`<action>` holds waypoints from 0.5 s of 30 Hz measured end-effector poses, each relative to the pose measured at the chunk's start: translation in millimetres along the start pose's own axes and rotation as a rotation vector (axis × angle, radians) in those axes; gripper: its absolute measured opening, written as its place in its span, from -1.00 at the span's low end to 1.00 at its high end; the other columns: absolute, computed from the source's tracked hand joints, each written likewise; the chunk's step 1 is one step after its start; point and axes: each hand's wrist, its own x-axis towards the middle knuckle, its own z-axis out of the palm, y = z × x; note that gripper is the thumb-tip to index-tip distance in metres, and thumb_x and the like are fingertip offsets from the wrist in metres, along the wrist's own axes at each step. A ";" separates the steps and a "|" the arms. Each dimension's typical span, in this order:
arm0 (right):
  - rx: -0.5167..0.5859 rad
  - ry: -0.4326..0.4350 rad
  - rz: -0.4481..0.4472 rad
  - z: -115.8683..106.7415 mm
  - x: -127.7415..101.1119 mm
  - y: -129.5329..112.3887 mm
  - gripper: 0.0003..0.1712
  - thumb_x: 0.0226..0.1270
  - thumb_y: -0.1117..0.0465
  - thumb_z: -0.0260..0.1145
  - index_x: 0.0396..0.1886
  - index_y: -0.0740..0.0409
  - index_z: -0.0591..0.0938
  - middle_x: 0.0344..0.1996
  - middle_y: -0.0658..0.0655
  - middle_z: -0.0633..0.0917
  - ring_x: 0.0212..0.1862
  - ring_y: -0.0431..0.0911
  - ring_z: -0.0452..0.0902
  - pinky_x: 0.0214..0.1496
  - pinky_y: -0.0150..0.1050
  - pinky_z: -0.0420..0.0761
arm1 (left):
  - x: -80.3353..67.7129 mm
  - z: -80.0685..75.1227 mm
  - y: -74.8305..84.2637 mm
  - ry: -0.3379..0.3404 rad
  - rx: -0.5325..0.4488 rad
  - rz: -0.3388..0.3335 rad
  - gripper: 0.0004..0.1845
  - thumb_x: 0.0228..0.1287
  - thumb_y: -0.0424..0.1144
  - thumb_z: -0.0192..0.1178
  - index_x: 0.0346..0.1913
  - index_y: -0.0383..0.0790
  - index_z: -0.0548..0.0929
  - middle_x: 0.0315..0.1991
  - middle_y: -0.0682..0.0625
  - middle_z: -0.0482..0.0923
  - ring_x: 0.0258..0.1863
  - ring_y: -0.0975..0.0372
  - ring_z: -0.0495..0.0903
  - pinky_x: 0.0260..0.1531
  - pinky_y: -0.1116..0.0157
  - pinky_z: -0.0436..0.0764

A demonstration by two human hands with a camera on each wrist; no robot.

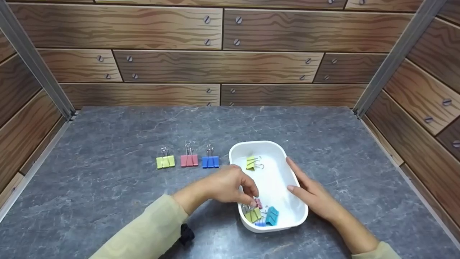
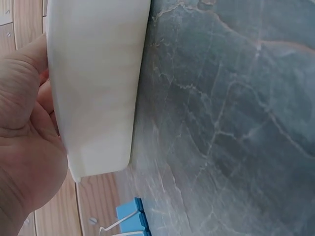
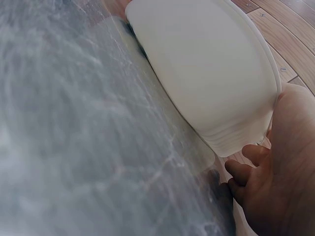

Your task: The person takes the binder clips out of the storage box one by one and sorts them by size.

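A white plastic box (image 1: 266, 144) stands on the table, with binder clips inside it. My left hand (image 1: 230, 185) reaches over its left wall, and the thumb and index finger pinch a small pink binder clip (image 1: 258, 203), partly hidden by the fingertips. Around it lie a yellow-green binder clip (image 1: 253, 215), a teal binder clip (image 1: 272, 216) and a blue one (image 1: 260, 224). Another yellow clip (image 1: 250, 163) lies near the far end. My right hand (image 1: 316, 198) holds the box's right wall, thumb over the rim. In the left wrist view the box wall (image 2: 96, 88) hides the left fingertips.
Left of the box, a yellow-green clip (image 1: 165, 162), a pink clip (image 1: 189, 160) and a blue clip (image 1: 210, 162) stand in a row on the grey marbled table (image 1: 118, 144). Wood-patterned panels (image 1: 172, 66) enclose the back and sides.
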 end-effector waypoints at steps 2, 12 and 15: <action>0.016 -0.003 -0.001 -0.1 -0.2 0.0 -0.15 0.63 0.08 0.27 0.74 -0.32 0.09 0.67 0.06 0.17 0.57 0.05 0.21 0.33 -0.34 0.47 | 0.5 0.7 0.0 0.002 0.024 0.020 -0.85 0.29 -0.14 0.54 -0.15 -0.10 0.89 -0.33 0.17 0.83 -0.38 0.64 0.61 -0.23 0.52 0.47; 0.020 -0.006 -0.007 0.2 0.6 0.2 -0.15 0.64 0.08 0.26 0.75 -0.30 0.09 0.67 0.07 0.18 0.56 0.06 0.22 0.32 -0.33 0.49 | 1.2 2.7 2.0 -0.027 0.112 0.000 -0.88 0.29 -0.12 0.51 -0.14 0.03 0.89 -0.37 0.25 0.81 -0.46 0.70 0.55 0.12 0.36 0.32; 0.007 0.002 -0.007 0.1 0.3 0.0 -0.14 0.63 0.09 0.27 0.75 -0.29 0.09 0.66 0.06 0.19 0.56 0.04 0.23 0.33 -0.34 0.47 | 1.6 3.0 3.0 -0.029 0.120 -0.005 -0.89 0.28 -0.14 0.51 -0.16 0.04 0.90 -0.40 0.25 0.81 -0.48 0.70 0.54 0.15 0.35 0.32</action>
